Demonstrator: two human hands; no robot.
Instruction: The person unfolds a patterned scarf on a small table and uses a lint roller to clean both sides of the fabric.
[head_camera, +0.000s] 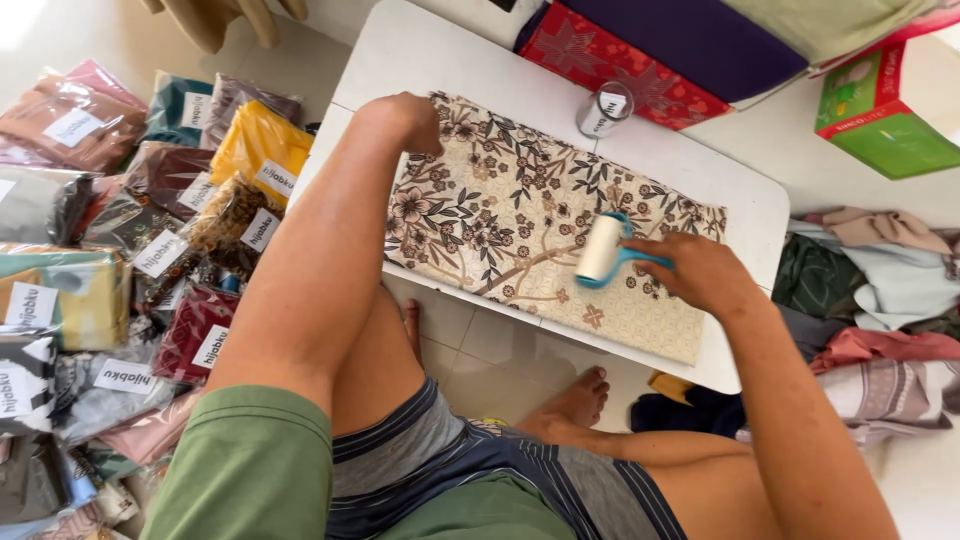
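A folded cream cloth with a dark brown flower print (500, 215) lies flat on a low white table (440, 60). My left hand (408, 120) presses down on the cloth's far left corner with fingers curled. My right hand (700, 272) grips the blue handle of a lint roller (602, 250); its white roll rests on the cloth near the middle right. My bare legs and feet are under the table's near edge.
Several folded cloths in clear bags (120, 250) are piled on the floor at left. A small clear cylinder with a white label (604, 108) stands on the table's far side. A red patterned box (620, 60), a green box (880, 115) and loose clothes (880, 290) lie at right.
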